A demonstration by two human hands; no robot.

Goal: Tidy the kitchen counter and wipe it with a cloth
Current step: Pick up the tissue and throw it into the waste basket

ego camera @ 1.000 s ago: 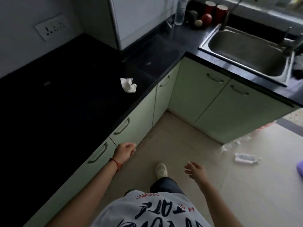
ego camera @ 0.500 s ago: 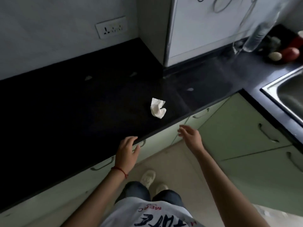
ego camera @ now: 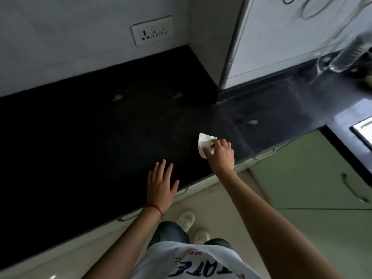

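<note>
The big black desk fills most of the view and bends round a corner toward the right. Below its front edge are pale green cupboards with handles, and a light floor. A white wall stands behind the desk, with a white socket plate on it. A tall white box stands on the desk at the back right. A clear bottle stands beside it, blurred.

The left hand lies flat on the desk near the front edge, with its fingers spread wide. A red string goes round that wrist. The right hand is just to the right, and its curled fingers pinch the cloth. The cloth is white and crumpled and sits on the desk near the front edge. Three small pale bits lie farther back on the desk, well apart.
</note>
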